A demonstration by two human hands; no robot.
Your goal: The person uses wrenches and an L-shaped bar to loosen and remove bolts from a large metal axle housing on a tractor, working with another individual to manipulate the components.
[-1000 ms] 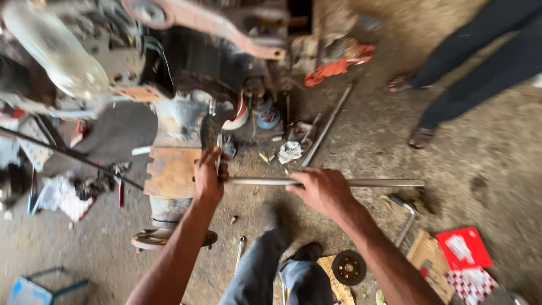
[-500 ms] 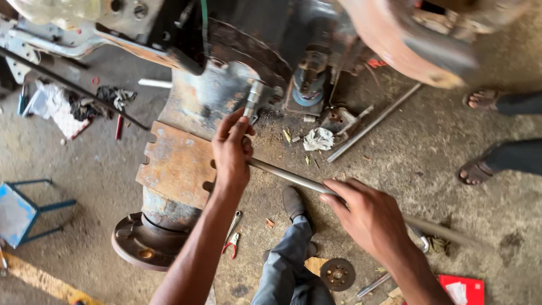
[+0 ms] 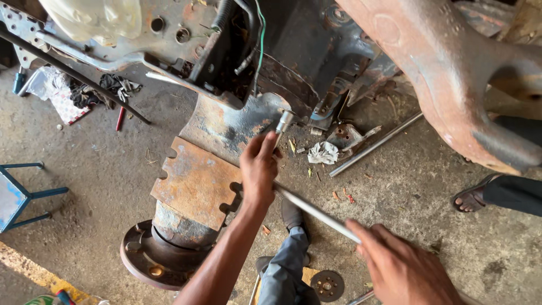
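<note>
My left hand (image 3: pixel 258 168) grips the head end of a long steel socket wrench (image 3: pixel 314 211), with its socket (image 3: pixel 284 121) set against the rusty axle housing (image 3: pixel 228 127). My right hand (image 3: pixel 402 266) holds the far end of the wrench's bar near the lower right. Beside my left hand lies a rusty notched plate (image 3: pixel 195 182) above a round hub flange (image 3: pixel 148 261). My legs and shoe (image 3: pixel 291 217) show below the bar.
A large rusty beam (image 3: pixel 451 73) crosses the upper right. Another person's sandalled foot (image 3: pixel 471 199) stands at the right. A loose steel rod (image 3: pixel 375 145), a white rag (image 3: pixel 323 152), a blue stool (image 3: pixel 22 195), a dark long bar (image 3: pixel 73 73) and a small disc (image 3: pixel 326 285) lie on the concrete floor.
The view has moved closer and tilted. Both hands have swung the wrench bar from level to slanting down to the right, with the socket end up at the housing.
</note>
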